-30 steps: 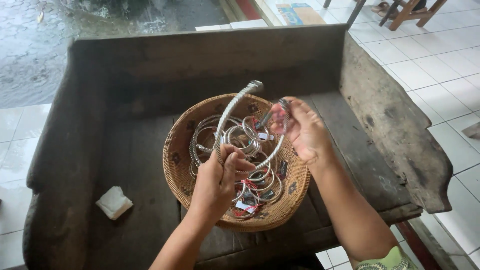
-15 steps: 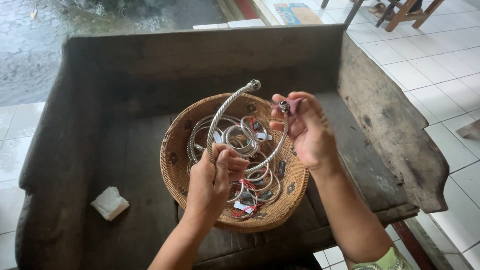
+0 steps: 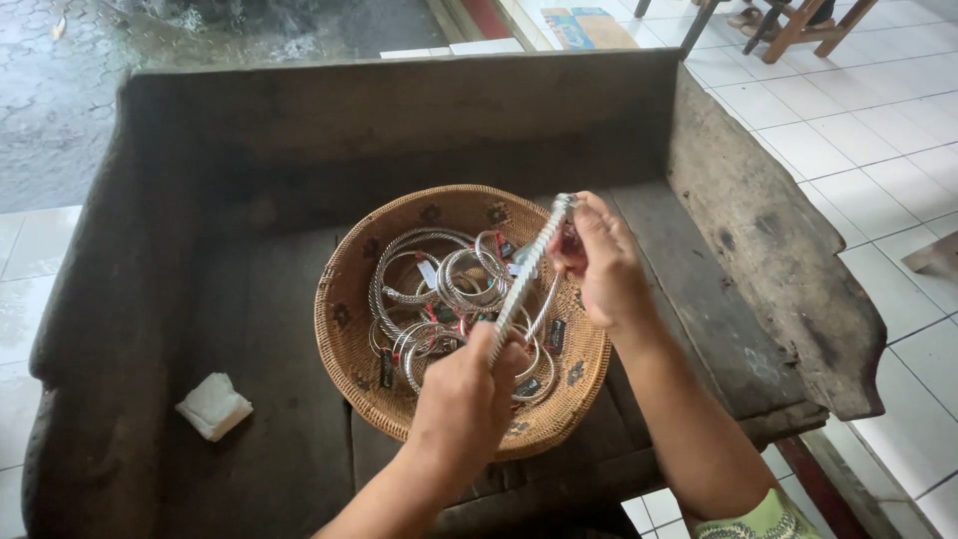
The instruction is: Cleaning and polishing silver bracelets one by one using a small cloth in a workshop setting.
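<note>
Held above the round woven basket of silver bangles, the twisted silver open neck ring is pinched at its lower curve by the left hand and at its ends by the right hand, where a loosened pinch could drop it.

The dark wooden trough-like bench lies open to a hand from above, but its tall back wall and sloping side boards block other approaches. A round woven basket fills the middle; a crumpled white cloth sits left.
</note>
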